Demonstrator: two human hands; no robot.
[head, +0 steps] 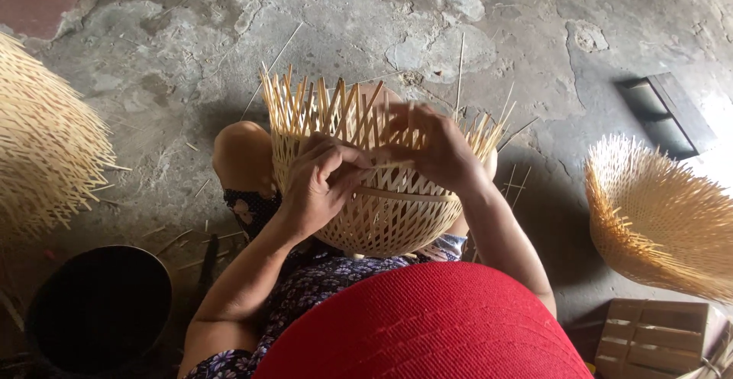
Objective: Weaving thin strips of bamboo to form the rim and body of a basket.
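Note:
A half-woven bamboo basket [382, 222] rests on my lap between my knees, its loose strip ends sticking up along the rim. My left hand [317, 184] grips the near rim and pinches a thin bamboo strip [391, 164]. My right hand [435, 150] holds the same strip's other end against the upright strips at the rim. The brim of my red hat [427, 325] hides my lap below the basket.
Unfinished bamboo baskets lie at the left [42, 142] and at the right [664, 219]. A dark round pot [99, 306] sits at lower left, a wooden stool [657, 337] at lower right, a small dark bench [664, 112] at upper right. Loose bamboo slivers litter the cracked concrete floor [343, 20].

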